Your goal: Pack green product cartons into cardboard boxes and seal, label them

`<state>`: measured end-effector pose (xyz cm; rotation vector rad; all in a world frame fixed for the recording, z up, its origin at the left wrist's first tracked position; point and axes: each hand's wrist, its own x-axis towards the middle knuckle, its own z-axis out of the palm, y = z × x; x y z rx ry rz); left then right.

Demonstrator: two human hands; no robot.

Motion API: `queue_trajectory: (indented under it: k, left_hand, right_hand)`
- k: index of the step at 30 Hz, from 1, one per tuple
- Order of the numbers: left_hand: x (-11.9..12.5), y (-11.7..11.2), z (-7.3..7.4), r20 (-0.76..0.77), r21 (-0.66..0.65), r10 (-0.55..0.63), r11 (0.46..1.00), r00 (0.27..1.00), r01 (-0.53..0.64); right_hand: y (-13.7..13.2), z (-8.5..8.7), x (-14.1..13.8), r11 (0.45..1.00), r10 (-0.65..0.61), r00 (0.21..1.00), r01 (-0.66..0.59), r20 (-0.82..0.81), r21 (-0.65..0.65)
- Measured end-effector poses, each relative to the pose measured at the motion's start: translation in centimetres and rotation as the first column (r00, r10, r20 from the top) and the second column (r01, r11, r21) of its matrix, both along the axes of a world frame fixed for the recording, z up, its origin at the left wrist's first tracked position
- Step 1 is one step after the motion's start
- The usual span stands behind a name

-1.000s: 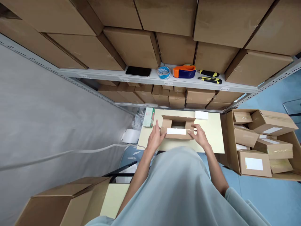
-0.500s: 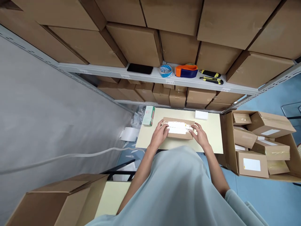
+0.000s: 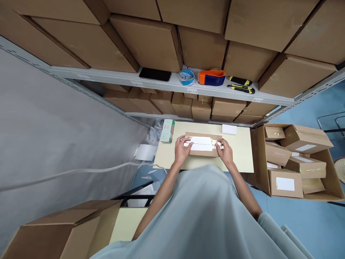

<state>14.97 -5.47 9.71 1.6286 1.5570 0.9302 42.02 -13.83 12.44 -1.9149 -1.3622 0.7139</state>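
Flaps (image 3: 201,148) of small carton (image 3: 204,153), open one second ago, now lie folded down. Left hand (image 3: 182,151) and right hand (image 3: 225,151) rest fingers atop its ends; cannot tell whether grasping. Carton sits on table (image 3: 241,154), right of green box (image 3: 167,131).

Inside of closed box (image 3: 203,153) hidden; lower-left carton (image 3: 45,237) cut off (by bottom edge).

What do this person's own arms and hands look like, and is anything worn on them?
The left hand and right hand are ungloved, and the forearms are bare. The loose, pale blue-grey right sleeve ends near the elbow.
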Motion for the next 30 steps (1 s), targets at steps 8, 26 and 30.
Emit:
queue_trajectory:
  k: [8, 26, 30]
  left_hand:
    - [0.5, -1.5, -1.6, 0.193, 0.021, 0.072, 0.997, 0.979, -0.077]
    - [0.3, -3.5, -2.4, 0.277, -0.035, 0.084, 0.996, 0.957, -0.077]
    - [0.9, -2.4, -2.1, 0.278, -0.048, 0.086, 0.996, 0.957, -0.076]
  right_hand:
    - [-0.2, -0.7, -0.4, 0.986, -0.041, 0.996, 0.028, -0.075, -0.166]
    - [-2.5, 0.3, -0.3, 0.969, 0.034, 0.999, -0.031, 0.008, -0.244]
    - [-1.0, 0.3, 0.0, 0.964, 0.048, 0.998, -0.035, 0.042, -0.263]
